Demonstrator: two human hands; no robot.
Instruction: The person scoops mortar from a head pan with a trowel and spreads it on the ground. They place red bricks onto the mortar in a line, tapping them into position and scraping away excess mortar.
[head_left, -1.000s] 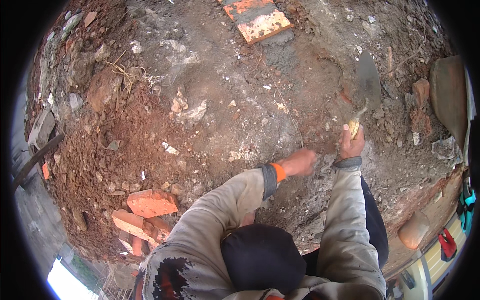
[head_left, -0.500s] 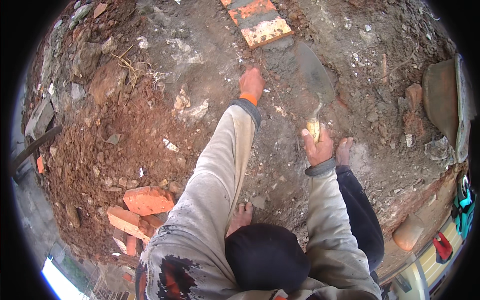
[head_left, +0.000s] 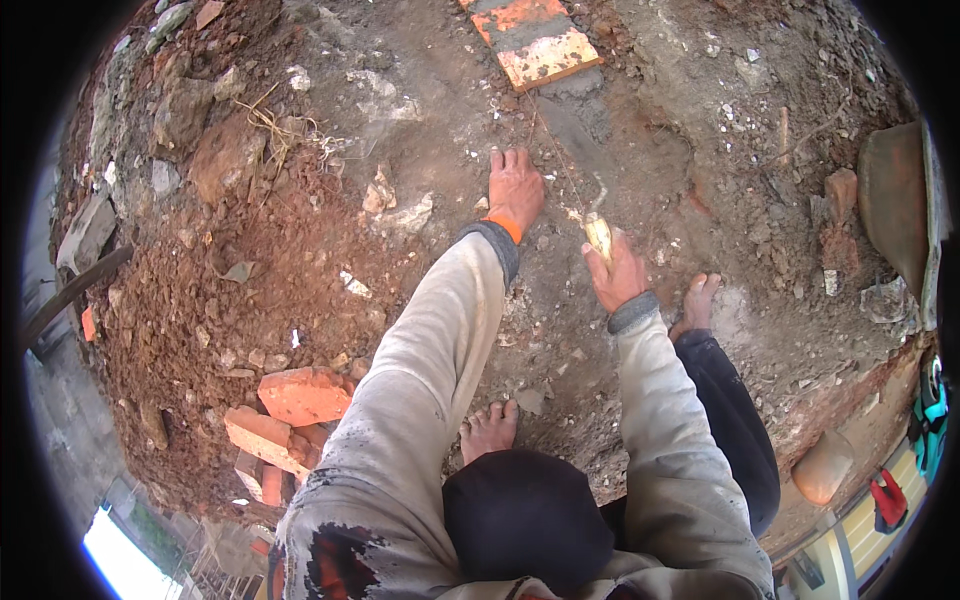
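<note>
Swung trowel [head_left: 598, 236] left to mortar [head_left: 588, 112] below bricks [head_left: 548, 58], clasping it in right hand [head_left: 622, 277]; held left hand [head_left: 517, 190] low, couldn't tell if holding anything; apparently brought trowel into place for working mortar.

Wide fisheye view from the left of two cameras worn on the person's head, facing down, upright and unmirrored. It takes in the rubble-strewn ground [head_left: 310, 250] from above, within a rounded field darkened at three and nine o'clock. The grey sleeves [head_left: 420, 330] are close to the lens, entering from six o'clock; the left hand [head_left: 516, 190] and right hand [head_left: 615, 270] lie farther off, above and right of centre. Bricks [head_left: 545, 55] are cut off at twelve o'clock. Yellow boards [head_left: 880, 530] tilt along the rim at four.
</note>
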